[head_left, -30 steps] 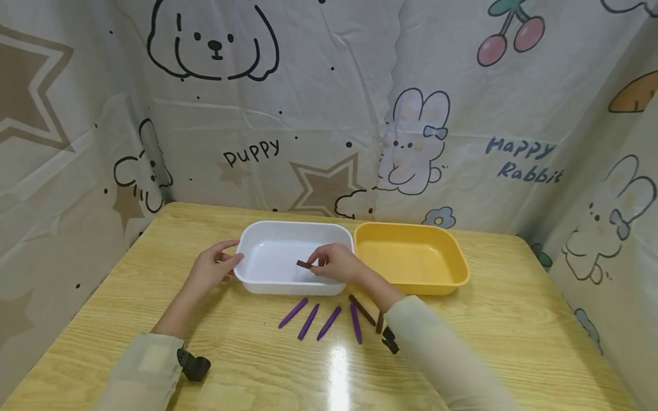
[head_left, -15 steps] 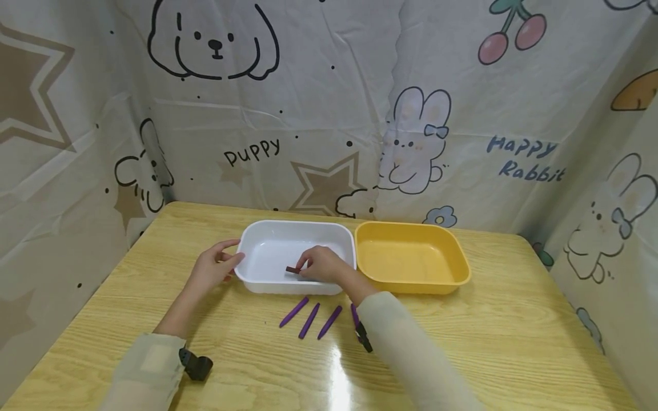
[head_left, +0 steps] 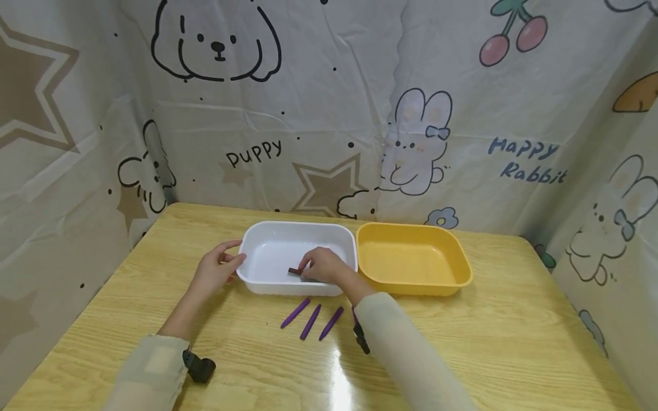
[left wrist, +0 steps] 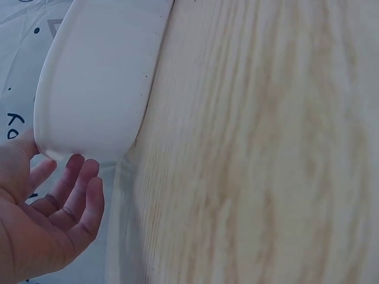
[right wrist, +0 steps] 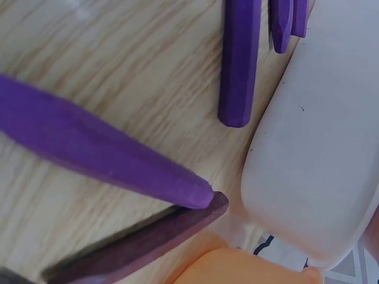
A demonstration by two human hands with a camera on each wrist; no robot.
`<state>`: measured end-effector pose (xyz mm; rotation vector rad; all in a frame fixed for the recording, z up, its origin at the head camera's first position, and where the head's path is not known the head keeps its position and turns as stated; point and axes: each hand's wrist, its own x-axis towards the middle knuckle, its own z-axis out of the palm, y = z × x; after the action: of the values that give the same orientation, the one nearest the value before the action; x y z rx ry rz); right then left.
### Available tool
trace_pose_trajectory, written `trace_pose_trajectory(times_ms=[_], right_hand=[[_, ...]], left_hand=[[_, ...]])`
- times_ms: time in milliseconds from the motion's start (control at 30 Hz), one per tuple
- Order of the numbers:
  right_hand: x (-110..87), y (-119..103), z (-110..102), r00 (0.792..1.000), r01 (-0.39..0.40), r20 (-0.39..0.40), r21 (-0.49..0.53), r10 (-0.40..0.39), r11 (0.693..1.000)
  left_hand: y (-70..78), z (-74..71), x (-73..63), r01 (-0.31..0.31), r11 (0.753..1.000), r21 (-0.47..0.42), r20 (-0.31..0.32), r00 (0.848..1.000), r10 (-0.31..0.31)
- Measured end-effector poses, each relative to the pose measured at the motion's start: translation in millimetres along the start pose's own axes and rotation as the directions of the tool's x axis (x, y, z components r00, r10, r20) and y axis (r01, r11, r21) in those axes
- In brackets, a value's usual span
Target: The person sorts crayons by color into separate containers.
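In the head view my right hand (head_left: pixel 324 264) reaches into the white plastic tray (head_left: pixel 275 288) and pinches a brown crayon (head_left: pixel 295 271) low over its floor. Fingers hide part of that crayon. At the tray's left end, my left hand (head_left: pixel 213 267) holds the rim. The left wrist view has several curled fingers of the left hand (left wrist: pixel 56 213) against the end of the tray (left wrist: pixel 98 83). On the table before the tray lie purple crayons (head_left: pixel 311 322). Close up in the right wrist view, a purple crayon (right wrist: pixel 100 145) touches another brown crayon (right wrist: pixel 142 245).
A yellow tray (head_left: pixel 413 288) stands right against the white one. The wooden table (head_left: pixel 514 319) backs onto a printed cloth (head_left: pixel 308 114). My right sleeve (head_left: pixel 406 348) covers part of the table where more crayons lie.
My right hand has moved a little left and down inside the white tray with the brown crayon, then nearly stopped. My left hand keeps its place on the rim.
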<state>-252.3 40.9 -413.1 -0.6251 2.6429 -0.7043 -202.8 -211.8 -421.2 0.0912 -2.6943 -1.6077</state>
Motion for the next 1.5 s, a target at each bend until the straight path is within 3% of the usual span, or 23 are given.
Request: trace_pose_trajectory(times_ms=[167,667,900,1500], right_hand=[[0.5,1,-2,0.999,0.012,-0.031,-0.033,-0.013,0.999],[-9.7,0,-19,0.998,-0.018,-0.053,-0.039,0.016,0.999],[-20.1,-1,-30,0.996,0.044,-0.072,-0.058,-0.049,0.997],[-57.4,10,-54,0.989,0.122,-0.083,-0.005,-0.122,0.992]], left_hand=[[1.4,1.3,1.2,-0.010,1.000,0.001,-0.025,1.000,0.010],[0.5,3.9,2.7,0.015,1.000,0.017,-0.017,1.000,-0.015],[-0.8,4.2,1.7,0.015,1.000,0.015,-0.015,1.000,-0.015],[-3.9,2.0,-0.3,-0.005,1.000,0.025,0.000,1.000,0.005]])
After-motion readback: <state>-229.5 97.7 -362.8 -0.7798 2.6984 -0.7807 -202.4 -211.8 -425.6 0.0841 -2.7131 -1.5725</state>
